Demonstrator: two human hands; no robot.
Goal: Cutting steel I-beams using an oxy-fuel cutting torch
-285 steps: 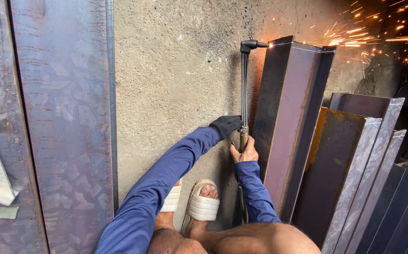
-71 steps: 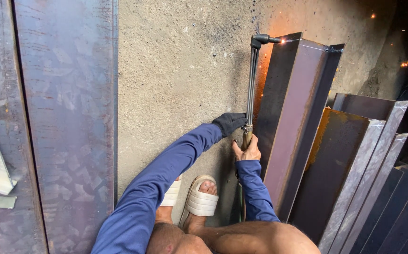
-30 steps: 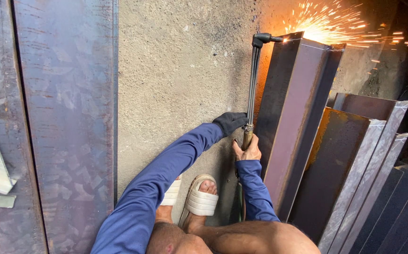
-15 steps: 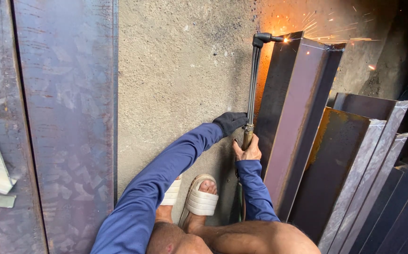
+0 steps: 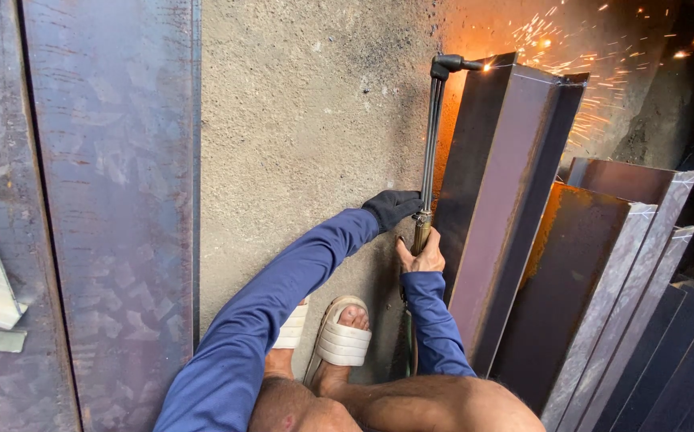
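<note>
Two hands on one cutting torch (image 5: 431,136): gloved left hand (image 5: 393,208) and bare right hand (image 5: 422,254) both clamped round it; tip sparking at steel beam (image 5: 507,200); two white sandals (image 5: 345,340).

Stood on the concrete floor (image 5: 299,120): steel angle sections (image 5: 515,200) at right, steel plate (image 5: 115,200) at left. Lay between them: cutting torch (image 5: 431,136), tip touching the nearest section's far end, sparks (image 5: 571,48) beyond it. Gripped the torch's near end: left hand (image 5: 393,208) just beyond right hand (image 5: 421,254), sandalled feet (image 5: 339,340) nearer.
</note>
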